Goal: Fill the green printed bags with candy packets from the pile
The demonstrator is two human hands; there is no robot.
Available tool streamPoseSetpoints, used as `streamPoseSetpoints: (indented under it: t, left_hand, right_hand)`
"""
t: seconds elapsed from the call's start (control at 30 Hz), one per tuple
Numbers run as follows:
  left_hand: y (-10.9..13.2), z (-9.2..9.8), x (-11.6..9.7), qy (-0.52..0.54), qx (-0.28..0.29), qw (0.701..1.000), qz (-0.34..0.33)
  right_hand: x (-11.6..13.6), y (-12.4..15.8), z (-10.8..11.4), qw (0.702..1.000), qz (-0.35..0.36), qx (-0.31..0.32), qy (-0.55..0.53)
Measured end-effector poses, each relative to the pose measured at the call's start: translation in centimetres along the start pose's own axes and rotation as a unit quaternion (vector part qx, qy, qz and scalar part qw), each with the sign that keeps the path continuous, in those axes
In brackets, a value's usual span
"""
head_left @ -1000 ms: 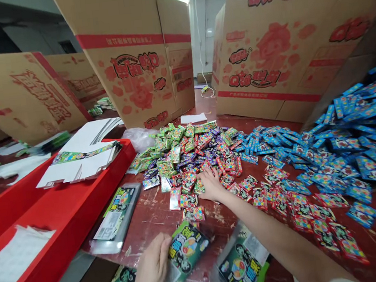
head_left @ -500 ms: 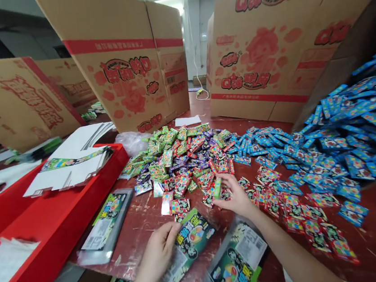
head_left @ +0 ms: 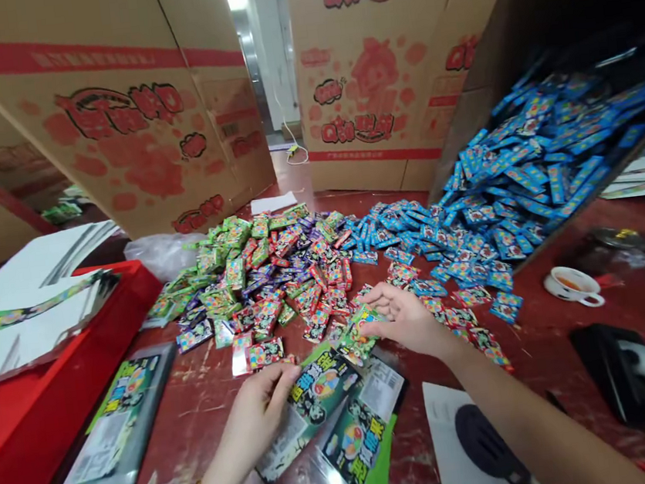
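My left hand is closed on the edge of a printed plastic pouch with green and black artwork, held tilted above the table. In my right hand, the fingers pinch a small green candy packet. That packet is at the pouch's upper right end; whether it is inside the opening I cannot tell. Beneath them lies a stack of similar pouches. Just beyond my hands is a heap of green, red and purple candy packets.
Blue packets spill from a tipped carton on the right. Tall cardboard boxes stand behind. A red tray with white card sheets is at left, near more pouches. A white cup and black device sit right.
The view has turned to the right, showing the cup and black device. My right hand has brought the green packet down to the pouch's end. My left hand still grips the pouch.
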State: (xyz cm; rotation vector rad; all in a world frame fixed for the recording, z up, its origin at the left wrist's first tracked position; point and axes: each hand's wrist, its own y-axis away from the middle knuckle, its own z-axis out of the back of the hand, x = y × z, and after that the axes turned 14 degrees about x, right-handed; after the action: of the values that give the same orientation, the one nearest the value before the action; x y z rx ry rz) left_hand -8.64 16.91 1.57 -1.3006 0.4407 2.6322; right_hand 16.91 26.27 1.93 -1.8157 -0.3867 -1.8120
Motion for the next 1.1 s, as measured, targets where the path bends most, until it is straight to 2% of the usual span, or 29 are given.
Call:
streamPoseSetpoints:
  t: [0.17, 0.2, 0.3, 0.37, 0.53, 0.63, 0.73, 0.87, 0.97, 1.03, 1.1]
  left_hand:
    - [-0.3, -0.6, -0.9, -0.024, 0.011, 1.0, -0.006]
    - [-0.4, -0.7, -1.0, -0.025, 0.016, 1.0, -0.008]
    - [-0.5, -1.1, -1.2, -0.025, 0.019, 0.999, -0.012]
    - [-0.6, -1.4, -1.2, -0.021, 0.009, 1.0, -0.009]
    - [-0.7, -2.6, -1.4, -0.021, 0.0, 1.0, 0.004]
    - [-0.7, -3.6, -2.0, -0.048, 0.001, 0.999, 0.019]
    - [-0.9, -4.3, -2.6, -0.066, 0.003, 0.998, 0.024]
    - [-1.4, -4.3, -3.0, -0.092, -0.028, 0.995, 0.011]
    - [-1.8, -3.9, -2.7, -0.123, -0.031, 0.992, 0.015]
    - [-1.8, -3.5, -2.1, -0.12, -0.013, 0.993, 0.014]
    - [-1.6, -3.0, -1.2, -0.106, -0.002, 0.994, 0.026]
  right_hand:
    - [1.2, 0.8, 0.4, 0.988, 0.007, 0.084, 0.129]
    - [1.2, 0.9, 0.2, 0.989, 0.003, 0.074, 0.126]
    - [0.9, 1.2, -0.6, 0.997, -0.009, -0.037, 0.074]
    - [0.4, 1.5, -1.2, 0.995, -0.002, -0.081, 0.054]
    - [-0.4, 3.0, -2.2, 0.999, -0.005, 0.011, 0.036]
    - [-1.0, 3.4, -2.4, 0.997, 0.004, 0.016, 0.075]
    - [-1.8, 3.7, -2.8, 0.994, 0.024, -0.003, 0.107]
    - [-2.7, 4.9, -4.5, 0.99, 0.016, -0.102, 0.094]
    - [-3.4, 5.8, -5.3, 0.983, 0.03, -0.099, 0.153]
    - [-4.0, 5.1, -4.8, 0.981, 0.041, -0.08, 0.173]
    - [-5.1, 2.8, -3.5, 0.976, 0.018, -0.11, 0.19]
